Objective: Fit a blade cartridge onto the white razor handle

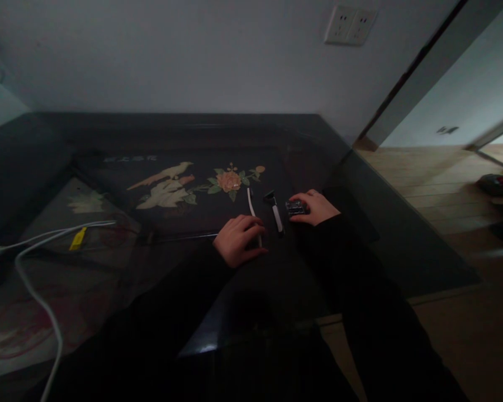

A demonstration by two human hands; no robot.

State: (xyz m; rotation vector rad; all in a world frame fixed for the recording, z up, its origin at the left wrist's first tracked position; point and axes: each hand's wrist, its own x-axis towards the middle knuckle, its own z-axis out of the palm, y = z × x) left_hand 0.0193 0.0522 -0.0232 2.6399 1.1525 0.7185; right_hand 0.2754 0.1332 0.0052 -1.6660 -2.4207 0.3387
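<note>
My left hand (238, 240) rests on the dark table with its fingers curled over the near end of a thin white stick (251, 206). My right hand (316, 207) lies a little to the right, fingers closed around a small dark, shiny object (297, 207) that I cannot name. Between the two hands lies a razor (275, 210) with a dark head and a pale handle, touched by neither hand. Dark sleeves cover both forearms.
The table (360, 223) is dark and glass-topped, with a bird-and-flower inlay (193, 181). White cables (46, 245) with a yellow tag lie at the left. A wall socket (350, 25) is behind. Wooden floor and a doorway are at the right.
</note>
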